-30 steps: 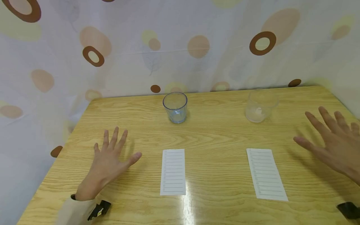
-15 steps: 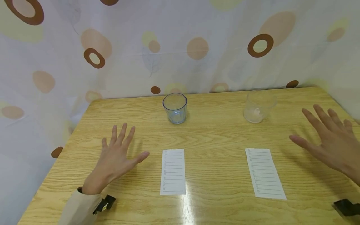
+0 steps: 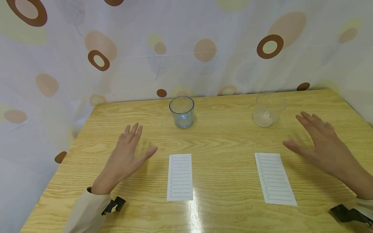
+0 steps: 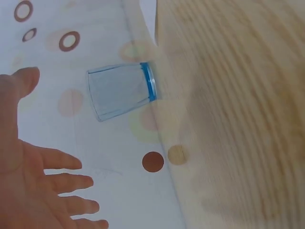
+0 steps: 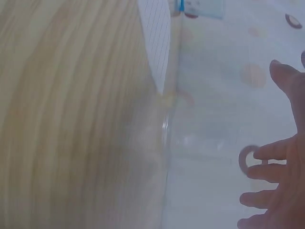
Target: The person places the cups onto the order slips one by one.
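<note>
My left hand hovers over the left of the table, fingers extended and thumb spread, holding nothing. Across on the right side, my right hand also has its fingers extended and holds nothing. A bluish drinking glass with a dark blue rim stands upright near the back, ahead of and to the right of the left hand. Upright at the back right is a colourless clear cup with a small pale patch low inside. The left wrist view shows the glass beyond the left hand's fingers; the right wrist view shows the clear cup only faintly.
Two lined checklist slips lie on the wooden table: one slip in front of the glass, the other slip tilted, in front of the clear cup. A patterned curtain hangs along the table's back edge.
Both hands have moved inward over the table, the left rightward and the right leftward. Their spread fingers have drawn closer together. The glass, the cup and the slips have stayed in place.
</note>
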### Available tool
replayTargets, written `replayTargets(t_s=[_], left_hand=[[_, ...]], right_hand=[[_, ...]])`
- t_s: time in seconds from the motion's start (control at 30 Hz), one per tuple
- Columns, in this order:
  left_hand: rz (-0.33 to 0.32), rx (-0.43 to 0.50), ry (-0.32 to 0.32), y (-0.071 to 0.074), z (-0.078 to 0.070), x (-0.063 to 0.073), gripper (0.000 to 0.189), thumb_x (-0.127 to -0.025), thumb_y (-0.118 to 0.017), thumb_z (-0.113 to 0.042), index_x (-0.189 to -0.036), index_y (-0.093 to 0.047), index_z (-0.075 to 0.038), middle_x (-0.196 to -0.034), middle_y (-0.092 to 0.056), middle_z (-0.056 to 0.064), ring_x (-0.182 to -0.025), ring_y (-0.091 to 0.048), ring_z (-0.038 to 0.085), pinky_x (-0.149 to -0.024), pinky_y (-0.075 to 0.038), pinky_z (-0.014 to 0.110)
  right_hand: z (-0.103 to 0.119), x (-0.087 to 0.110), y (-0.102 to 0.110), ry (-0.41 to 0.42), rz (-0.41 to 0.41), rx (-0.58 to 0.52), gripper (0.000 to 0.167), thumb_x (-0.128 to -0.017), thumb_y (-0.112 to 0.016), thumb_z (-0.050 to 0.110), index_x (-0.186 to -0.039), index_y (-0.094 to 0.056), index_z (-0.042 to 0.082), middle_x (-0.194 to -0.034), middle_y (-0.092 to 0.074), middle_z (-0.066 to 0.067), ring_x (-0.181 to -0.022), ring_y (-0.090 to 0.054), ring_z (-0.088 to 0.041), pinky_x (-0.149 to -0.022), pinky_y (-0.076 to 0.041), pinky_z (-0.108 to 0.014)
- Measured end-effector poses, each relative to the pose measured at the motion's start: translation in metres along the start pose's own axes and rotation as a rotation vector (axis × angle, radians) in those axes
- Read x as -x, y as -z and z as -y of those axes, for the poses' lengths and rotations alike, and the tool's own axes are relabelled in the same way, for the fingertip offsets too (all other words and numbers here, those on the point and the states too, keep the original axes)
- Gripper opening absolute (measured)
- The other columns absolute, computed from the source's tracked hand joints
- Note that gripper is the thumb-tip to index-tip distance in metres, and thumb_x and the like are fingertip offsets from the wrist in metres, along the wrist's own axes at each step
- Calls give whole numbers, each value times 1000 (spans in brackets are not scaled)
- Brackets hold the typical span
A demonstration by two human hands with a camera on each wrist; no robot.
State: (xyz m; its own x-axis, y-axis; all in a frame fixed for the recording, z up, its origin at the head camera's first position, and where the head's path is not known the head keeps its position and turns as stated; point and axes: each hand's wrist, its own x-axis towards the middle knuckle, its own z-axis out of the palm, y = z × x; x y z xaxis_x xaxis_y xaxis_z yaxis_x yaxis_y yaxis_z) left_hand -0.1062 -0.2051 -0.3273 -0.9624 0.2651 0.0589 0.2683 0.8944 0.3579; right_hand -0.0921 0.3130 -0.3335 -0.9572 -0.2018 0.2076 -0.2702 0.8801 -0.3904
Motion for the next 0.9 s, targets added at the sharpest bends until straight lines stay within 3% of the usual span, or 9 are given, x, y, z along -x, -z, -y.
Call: replayTargets(t_s=[0.17, 0.23, 0.43, 0.6, 0.9], left_hand=[[-13, 103, 23, 1, -7, -14, 94, -91, -49, -64, -154, -14, -4, -161, -12, 11, -148, -3, 30, -114, -16, 58], [-19, 140, 27, 1, -10, -20, 94, -91, -49, -64, -154, -15, -3, -161, -13, 10, -148, -5, 29, -115, -17, 56], [-82, 315, 33, 2, -12, -38, 91, -91, -55, -59, -153, -20, -3, -158, -20, 14, -145, -18, 32, -115, -21, 52], [-131, 438, 65, -2, -15, -50, 87, -90, -59, -55, -152, -26, -5, -156, -27, 13, -144, -23, 32, -115, -24, 50], [-180, 555, 75, -14, -22, -60, 84, -89, -64, -48, -152, -27, -6, -156, -27, 12, -141, -28, 35, -114, -27, 48]], right_hand=[[21, -1, -13, 86, 31, -32, 91, -88, -70, 38, -153, -18, 2, -157, -19, -22, -144, -9, -43, -117, 2, -54], [32, -1, -16, 76, 70, -57, 93, -86, -71, 40, -154, -18, 4, -158, -18, -17, -145, -10, -41, -115, -7, -59], [64, -5, -26, 37, 211, -82, 100, -85, -68, 54, -157, -8, 21, -161, -12, -7, -140, -24, -42, -95, -34, -68], [84, -7, -37, 107, 261, -109, 100, -85, -66, 57, -157, -9, 15, -160, -15, -13, -137, -30, -44, -98, -36, -64], [106, -5, -55, 224, 254, -127, 94, -87, -65, 54, -153, -21, 4, -156, -25, -20, -132, -40, -42, -97, -44, -57]])
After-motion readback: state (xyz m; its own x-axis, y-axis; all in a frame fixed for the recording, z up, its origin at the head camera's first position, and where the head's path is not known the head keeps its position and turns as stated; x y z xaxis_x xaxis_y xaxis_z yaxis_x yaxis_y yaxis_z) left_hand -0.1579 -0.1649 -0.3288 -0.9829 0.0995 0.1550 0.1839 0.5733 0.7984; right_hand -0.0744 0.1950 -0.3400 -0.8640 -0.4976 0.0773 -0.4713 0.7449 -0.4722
